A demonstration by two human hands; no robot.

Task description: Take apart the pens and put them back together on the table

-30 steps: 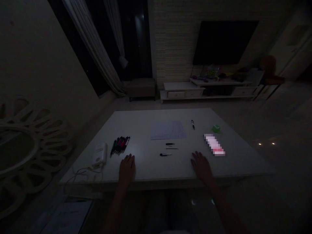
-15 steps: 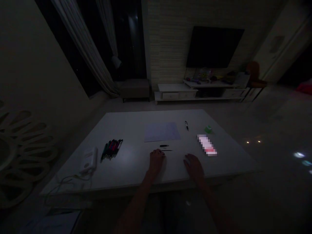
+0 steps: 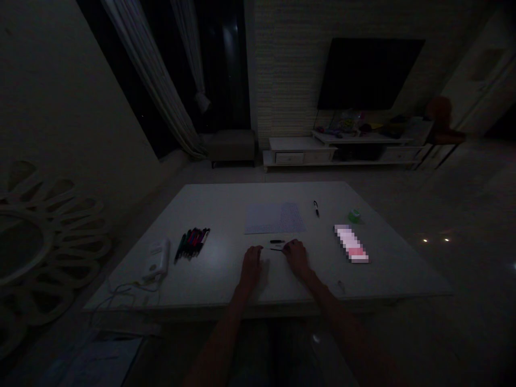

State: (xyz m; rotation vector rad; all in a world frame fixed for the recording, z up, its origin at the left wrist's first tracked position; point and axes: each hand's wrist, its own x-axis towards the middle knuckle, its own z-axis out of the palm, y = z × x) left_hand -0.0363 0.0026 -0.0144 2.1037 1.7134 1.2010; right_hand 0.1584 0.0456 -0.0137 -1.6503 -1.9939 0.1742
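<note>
My left hand [image 3: 252, 266] rests on the white bench [image 3: 209, 215], loosely curled and holding nothing. My right hand [image 3: 296, 257], half-curled, sits at a thin black stick [image 3: 277, 249]; whether it has hold is too dark to tell. A short black pen [image 3: 277, 241] lies just beyond, below a sheet of paper [image 3: 274, 217].

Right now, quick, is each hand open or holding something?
Left hand: curled on the table; cannot tell if it holds anything.
Right hand: beside a thin black item; cannot tell if it holds it.
</note>
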